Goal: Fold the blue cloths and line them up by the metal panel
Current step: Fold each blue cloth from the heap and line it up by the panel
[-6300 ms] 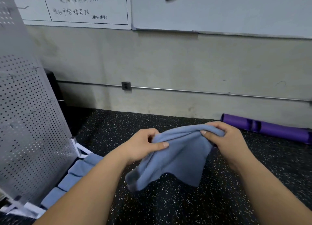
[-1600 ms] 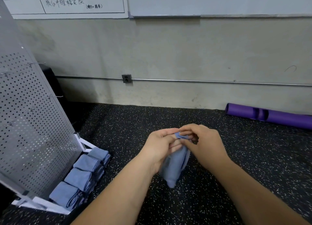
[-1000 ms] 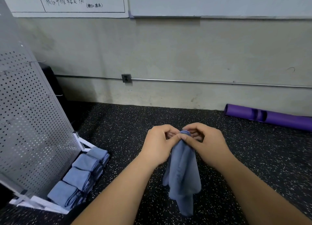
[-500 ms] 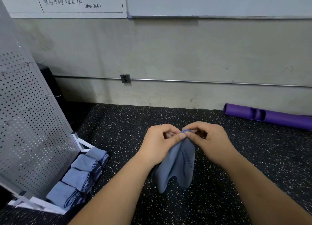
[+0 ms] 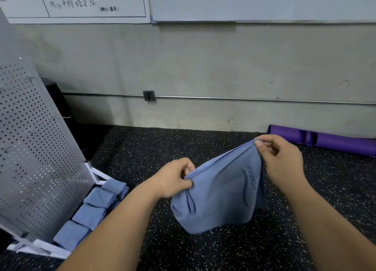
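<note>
A blue cloth (image 5: 219, 197) printed with "FITNESS" hangs doubled over in the air above the black speckled floor. My left hand (image 5: 173, 179) pinches its near top corner and my right hand (image 5: 280, 161) pinches the far top corner, so the top edge is stretched between them. The cloth's lower edge reaches down to the floor or close to it. At the lower left, several folded blue cloths (image 5: 91, 209) lie in a row along the foot of the perforated metal panel (image 5: 34, 161).
The panel leans on a white frame (image 5: 95, 175) at the left. A purple roll (image 5: 325, 140) lies along the concrete wall at the right. Whiteboards hang above, and a pipe with an outlet box (image 5: 149, 95) runs along the wall.
My hands were together holding the cloth bunched and hanging. They have moved apart, the right one up and to the right, spreading the cloth wide between them.
</note>
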Tool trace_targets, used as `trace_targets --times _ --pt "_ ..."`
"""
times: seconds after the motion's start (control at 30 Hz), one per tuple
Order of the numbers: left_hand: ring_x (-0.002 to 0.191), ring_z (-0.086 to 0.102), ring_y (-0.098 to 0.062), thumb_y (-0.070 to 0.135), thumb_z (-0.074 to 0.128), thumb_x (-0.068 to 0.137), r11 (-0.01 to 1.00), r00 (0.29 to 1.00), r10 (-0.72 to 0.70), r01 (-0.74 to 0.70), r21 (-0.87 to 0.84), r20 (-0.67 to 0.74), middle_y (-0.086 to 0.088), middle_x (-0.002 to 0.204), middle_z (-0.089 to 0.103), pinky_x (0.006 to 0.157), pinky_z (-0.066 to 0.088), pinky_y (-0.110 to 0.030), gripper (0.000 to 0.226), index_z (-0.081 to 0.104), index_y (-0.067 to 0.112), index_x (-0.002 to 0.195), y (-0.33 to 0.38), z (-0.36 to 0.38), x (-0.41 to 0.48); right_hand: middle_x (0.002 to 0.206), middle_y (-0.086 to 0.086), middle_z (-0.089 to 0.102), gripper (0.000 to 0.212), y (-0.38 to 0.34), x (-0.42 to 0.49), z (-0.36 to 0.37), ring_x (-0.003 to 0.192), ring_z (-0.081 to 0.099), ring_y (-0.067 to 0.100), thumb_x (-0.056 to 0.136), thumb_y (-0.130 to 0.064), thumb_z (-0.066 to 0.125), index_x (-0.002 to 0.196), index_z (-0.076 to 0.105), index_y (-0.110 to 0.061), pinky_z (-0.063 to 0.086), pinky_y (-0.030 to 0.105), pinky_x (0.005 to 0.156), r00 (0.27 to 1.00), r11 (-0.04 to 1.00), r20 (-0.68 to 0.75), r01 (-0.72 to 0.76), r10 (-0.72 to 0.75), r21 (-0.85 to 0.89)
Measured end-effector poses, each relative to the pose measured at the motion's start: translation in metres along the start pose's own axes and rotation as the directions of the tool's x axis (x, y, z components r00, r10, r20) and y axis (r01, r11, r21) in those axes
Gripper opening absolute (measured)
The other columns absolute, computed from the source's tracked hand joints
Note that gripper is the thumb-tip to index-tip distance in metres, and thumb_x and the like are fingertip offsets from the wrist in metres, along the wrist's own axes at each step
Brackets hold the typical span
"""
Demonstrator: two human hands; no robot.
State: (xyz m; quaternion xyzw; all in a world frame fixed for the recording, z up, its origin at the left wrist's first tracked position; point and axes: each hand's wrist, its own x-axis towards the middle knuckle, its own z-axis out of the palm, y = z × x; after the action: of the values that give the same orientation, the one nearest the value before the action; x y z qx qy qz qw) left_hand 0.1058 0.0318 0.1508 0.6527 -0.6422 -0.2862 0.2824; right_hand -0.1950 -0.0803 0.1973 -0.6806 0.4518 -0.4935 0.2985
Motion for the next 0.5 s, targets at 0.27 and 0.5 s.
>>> trace_targets --times 0.27,0.5 --pt "0.088 0.068 -0.003 0.013 0.068 0.096 0.989 0.969 -0.038 0.072 0.130 -0.245 0.016 0.095 0.073 0.080 0.051 -0.026 0.020 0.071 0.033 0.094 -0.013 -0.026 -0.005 0.089 -0.010 0.073 0.004 0.017 0.007 -0.024 0.077 0.065 0.001 0.101 -0.029 0.072 0.103 0.076 -0.027 0.044 0.015 0.069 0.979 0.986 -0.162 -0.139 0.122 -0.096" --pt "0.066 0.062 -0.004 0.035 0.079 0.096 0.996 0.874 -0.064 0.090 0.030 -0.482 0.009 0.074 0.072 0.062 0.045 -0.024 0.015 0.075 0.028 0.083 -0.014 -0.036 -0.007 0.088 -0.008 0.073 0.005 0.027 0.008 -0.034 0.076 0.062 0.005 0.102 -0.031 0.071 0.101 0.075 -0.028 0.042 0.021 0.065 0.971 0.967 -0.159 -0.205 0.181 -0.151"
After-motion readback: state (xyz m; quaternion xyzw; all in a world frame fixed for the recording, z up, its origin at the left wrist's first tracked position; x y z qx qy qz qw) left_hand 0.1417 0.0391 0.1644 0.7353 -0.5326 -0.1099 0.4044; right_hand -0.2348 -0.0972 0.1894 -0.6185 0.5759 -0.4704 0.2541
